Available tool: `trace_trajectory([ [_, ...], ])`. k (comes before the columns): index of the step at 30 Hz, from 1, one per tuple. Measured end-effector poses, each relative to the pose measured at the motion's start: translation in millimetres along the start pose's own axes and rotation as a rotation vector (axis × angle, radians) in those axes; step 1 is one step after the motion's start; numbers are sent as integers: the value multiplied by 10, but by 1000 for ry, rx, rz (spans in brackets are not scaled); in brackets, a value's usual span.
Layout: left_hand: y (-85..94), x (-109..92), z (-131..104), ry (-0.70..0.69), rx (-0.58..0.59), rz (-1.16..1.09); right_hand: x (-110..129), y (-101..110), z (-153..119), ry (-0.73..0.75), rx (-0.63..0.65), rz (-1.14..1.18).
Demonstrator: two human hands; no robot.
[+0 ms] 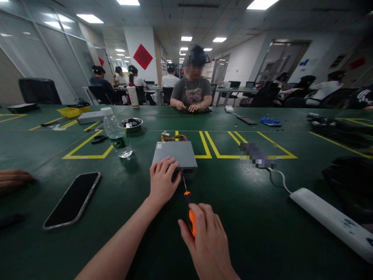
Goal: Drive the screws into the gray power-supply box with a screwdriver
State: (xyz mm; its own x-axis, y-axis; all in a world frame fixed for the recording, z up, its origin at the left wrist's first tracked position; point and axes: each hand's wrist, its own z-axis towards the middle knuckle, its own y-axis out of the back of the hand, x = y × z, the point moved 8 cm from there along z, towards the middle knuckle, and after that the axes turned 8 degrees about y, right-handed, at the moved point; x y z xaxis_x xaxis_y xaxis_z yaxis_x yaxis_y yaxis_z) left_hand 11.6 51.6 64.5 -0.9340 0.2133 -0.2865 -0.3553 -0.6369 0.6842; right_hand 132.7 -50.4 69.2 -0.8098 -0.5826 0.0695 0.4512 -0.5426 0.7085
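A grey metal computer power supply (177, 152) lies on the green table in front of me, its bundle of coloured wires (175, 137) coming out at the far side. My left hand (163, 177) holds its near left corner, fingers over the top and thumb by the near face. In my right hand (208, 237) is a screwdriver (191, 217) with an orange and black handle. Its thin shaft points away from me, and the tip is at the near face of the power supply. Whether the tip sits in a screw is too small to tell.
At left are a phone (72, 200), a water bottle (117, 134) and a metal bowl (132, 124). A white power strip (332, 221) with a cable lies at right, near a blurred-out device (258, 155). Another person (192, 87) sits opposite; someone's hand (14, 181) shows at the left edge.
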Motion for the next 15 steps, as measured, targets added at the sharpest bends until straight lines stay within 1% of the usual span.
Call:
trace_trajectory([
  [3, 2, -5, 1, -4, -8, 0, -12, -9, -11, -28, -10, -3],
  [10, 0, -4, -2, -4, -14, 1, -127, -56, -36, -82, -1, 115],
  [15, 0, -12, -3, -9, -11, 12, -137, -58, -25, -113, 23, 78],
])
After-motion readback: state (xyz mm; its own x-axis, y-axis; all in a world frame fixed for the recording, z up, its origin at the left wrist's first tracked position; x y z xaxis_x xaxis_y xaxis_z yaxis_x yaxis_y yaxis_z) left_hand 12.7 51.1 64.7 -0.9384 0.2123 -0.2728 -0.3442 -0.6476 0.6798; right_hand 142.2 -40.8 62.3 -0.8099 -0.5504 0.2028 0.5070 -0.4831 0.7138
